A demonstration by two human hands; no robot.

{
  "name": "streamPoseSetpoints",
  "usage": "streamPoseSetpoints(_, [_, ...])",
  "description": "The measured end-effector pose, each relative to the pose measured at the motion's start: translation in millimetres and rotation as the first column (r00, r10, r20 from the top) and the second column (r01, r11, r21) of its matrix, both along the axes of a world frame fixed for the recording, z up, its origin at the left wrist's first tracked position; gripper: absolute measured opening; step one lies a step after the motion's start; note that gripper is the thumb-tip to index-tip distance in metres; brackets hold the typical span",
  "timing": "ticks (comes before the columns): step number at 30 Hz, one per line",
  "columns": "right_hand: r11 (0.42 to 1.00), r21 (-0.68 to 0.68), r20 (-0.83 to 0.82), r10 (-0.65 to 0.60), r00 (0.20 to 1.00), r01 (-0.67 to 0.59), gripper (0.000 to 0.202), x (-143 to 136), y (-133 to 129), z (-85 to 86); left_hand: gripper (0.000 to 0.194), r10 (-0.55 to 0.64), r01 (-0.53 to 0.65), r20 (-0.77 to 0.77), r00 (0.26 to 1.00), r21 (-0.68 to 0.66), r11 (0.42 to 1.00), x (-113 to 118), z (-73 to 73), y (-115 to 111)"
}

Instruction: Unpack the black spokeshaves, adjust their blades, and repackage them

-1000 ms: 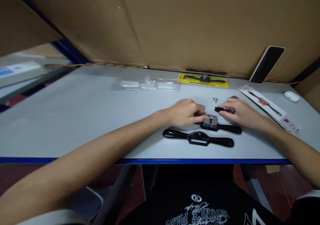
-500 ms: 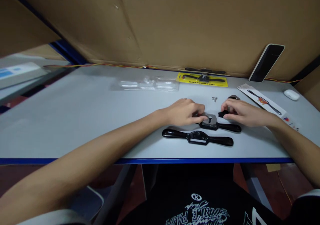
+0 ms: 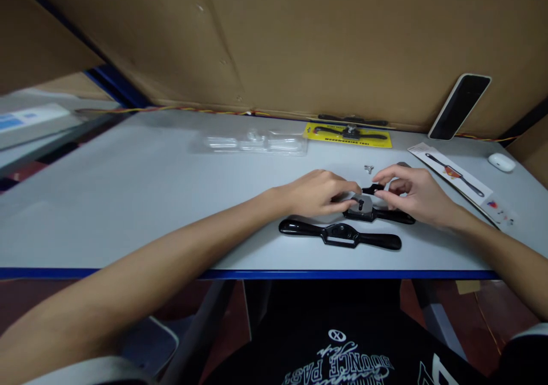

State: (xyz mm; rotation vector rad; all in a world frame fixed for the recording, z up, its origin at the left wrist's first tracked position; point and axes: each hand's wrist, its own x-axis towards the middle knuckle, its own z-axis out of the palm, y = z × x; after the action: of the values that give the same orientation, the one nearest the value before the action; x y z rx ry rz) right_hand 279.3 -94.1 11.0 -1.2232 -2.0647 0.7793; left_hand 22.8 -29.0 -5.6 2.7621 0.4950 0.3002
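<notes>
A black spokeshave [image 3: 398, 216] lies on the table with a flat grey blade [image 3: 363, 204] on its middle. My left hand [image 3: 319, 193] is closed at the blade's left side, thumb against it and index finger above; it hides the left handle. Between the thumb and fingertips of my right hand [image 3: 417, 193] is a small black cap piece [image 3: 373, 189], just above and behind the blade, near my left index fingertip. Nearer the front edge lies a second black spokeshave body [image 3: 340, 234] with no blade in it. A small silver thumbscrew [image 3: 369, 169] lies behind my hands.
A grey metal piece [image 3: 403, 164] shows partly behind my right hand. Farther back are a clear plastic blister [image 3: 257, 143] and a yellow-carded spokeshave [image 3: 349, 135]. To the right are a printed card [image 3: 454, 173], a leaning phone [image 3: 460, 108] and a white case [image 3: 502, 162].
My right hand has carried the black cap piece left and slightly back, over the blade's far side. My left index finger has stretched out toward it. The loose spokeshave body has stayed put.
</notes>
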Motion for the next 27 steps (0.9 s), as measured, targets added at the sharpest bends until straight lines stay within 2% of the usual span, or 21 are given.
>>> streamPoseSetpoints(3, [0.992, -0.106, -0.07, 0.054, 0.996, -0.062, 0.019, -4, -6, 2.3, 0.039, -0.002, 0.002, -0.011, 1.0, 0.009, 1.0, 0, -0.1, 1])
streamPoseSetpoints(6, [0.986, -0.141, -0.068, 0.086, 0.994, -0.095, 0.017, -10, -9, 3.0, 0.039, -0.013, 0.013, 0.001, 1.0, 0.002, 1.0, 0, -0.2, 1])
streamPoseSetpoints(12, [0.985, 0.108, 0.091, 0.124, 0.988, -0.134, 0.014, -19, -7, -4.8, 0.04, -0.022, 0.024, 0.035, 0.999, -0.055, 0.998, -1, -1.4, 2])
streamPoseSetpoints(16, [0.969, 0.205, 0.132, 0.115, 0.984, -0.141, 0.011, -20, -7, -9.0, 0.042, -0.032, 0.034, 0.042, 0.999, -0.047, 0.998, -2, -0.8, 2])
streamPoseSetpoints(21, [0.955, 0.262, 0.167, 0.094, 0.981, -0.136, 0.01, -19, -5, -13.0, 0.041, -0.026, 0.028, 0.034, 0.999, -0.061, 0.998, -2, -0.4, 2])
streamPoseSetpoints(27, [0.96, 0.233, 0.254, 0.092, 0.963, -0.154, 0.018, -21, -7, -11.2, 0.04, 0.0, 0.001, 0.013, 1.0, -0.066, 0.998, 0, 1.4, 0])
